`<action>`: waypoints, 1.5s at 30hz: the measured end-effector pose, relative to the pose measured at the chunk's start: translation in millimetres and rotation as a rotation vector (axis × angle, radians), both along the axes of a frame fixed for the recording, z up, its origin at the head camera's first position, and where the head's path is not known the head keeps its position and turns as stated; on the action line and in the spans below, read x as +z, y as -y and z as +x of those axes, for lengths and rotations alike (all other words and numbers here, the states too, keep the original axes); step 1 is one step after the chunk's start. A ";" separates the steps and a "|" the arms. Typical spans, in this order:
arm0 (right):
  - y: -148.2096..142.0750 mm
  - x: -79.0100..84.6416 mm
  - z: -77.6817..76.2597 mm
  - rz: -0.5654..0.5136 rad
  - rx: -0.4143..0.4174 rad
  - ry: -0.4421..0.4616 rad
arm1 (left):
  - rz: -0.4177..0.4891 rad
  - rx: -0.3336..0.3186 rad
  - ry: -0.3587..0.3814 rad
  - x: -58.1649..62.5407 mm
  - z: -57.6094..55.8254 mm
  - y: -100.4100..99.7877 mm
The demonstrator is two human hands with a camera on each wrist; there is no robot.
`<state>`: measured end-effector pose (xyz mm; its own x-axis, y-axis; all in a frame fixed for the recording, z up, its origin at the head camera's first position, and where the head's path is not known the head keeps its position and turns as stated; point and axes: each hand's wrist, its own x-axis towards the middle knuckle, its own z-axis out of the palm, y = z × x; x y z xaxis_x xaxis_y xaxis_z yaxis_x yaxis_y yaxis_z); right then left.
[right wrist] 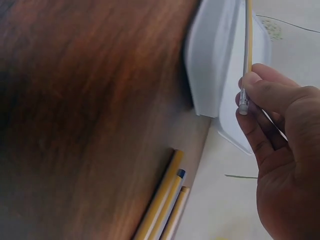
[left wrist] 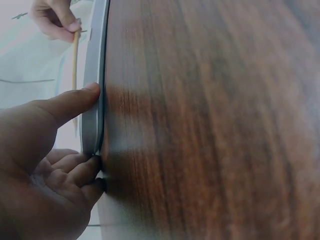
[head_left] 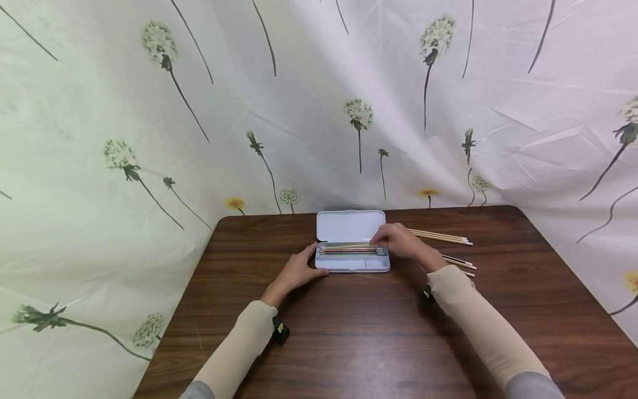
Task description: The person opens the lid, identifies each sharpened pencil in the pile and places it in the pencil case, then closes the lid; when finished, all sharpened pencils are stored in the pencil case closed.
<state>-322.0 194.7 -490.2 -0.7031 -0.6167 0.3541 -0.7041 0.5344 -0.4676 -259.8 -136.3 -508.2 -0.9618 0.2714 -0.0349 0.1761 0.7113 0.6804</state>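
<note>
A white pencil case [head_left: 340, 264] lies on the table with its lid [head_left: 351, 226] raised toward the back. Several pencils [head_left: 344, 251] lie side by side inside it, above a narrow front compartment. My left hand [head_left: 299, 269] grips the case's left end, thumb at the front edge and fingers round the side. Over the case's right end, my right hand [head_left: 400, 241] pinches a yellow pencil [right wrist: 249, 45] near its white eraser end between thumb and fingers. The left wrist view shows that pencil just above the case's rim [left wrist: 91, 117].
Right of the case, several light wooden pencils [head_left: 441, 237] lie near the back of the brown table [head_left: 359, 327]. A second group of pencils [head_left: 458, 262] lies closer, partly hidden by the right forearm. A flower-printed curtain [head_left: 309, 138] hangs behind the table's back edge.
</note>
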 end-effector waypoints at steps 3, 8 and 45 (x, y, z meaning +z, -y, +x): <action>2.6 -1.1 0.9 0.002 -0.003 0.032 | -0.001 0.004 0.001 0.2 -0.2 0.0; 5.1 -6.2 -0.5 0.044 -0.016 0.080 | -0.001 0.008 0.006 0.9 0.5 -0.2; 10.6 43.4 -18.0 0.130 -0.124 0.133 | 0.018 0.009 0.005 -0.4 1.5 1.3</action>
<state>-340.0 184.2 -446.8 -0.8115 -0.5570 0.1766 -0.5661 0.6747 -0.4736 -258.3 -137.5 -508.6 -0.9642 0.2630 -0.0346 0.1662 0.7005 0.6941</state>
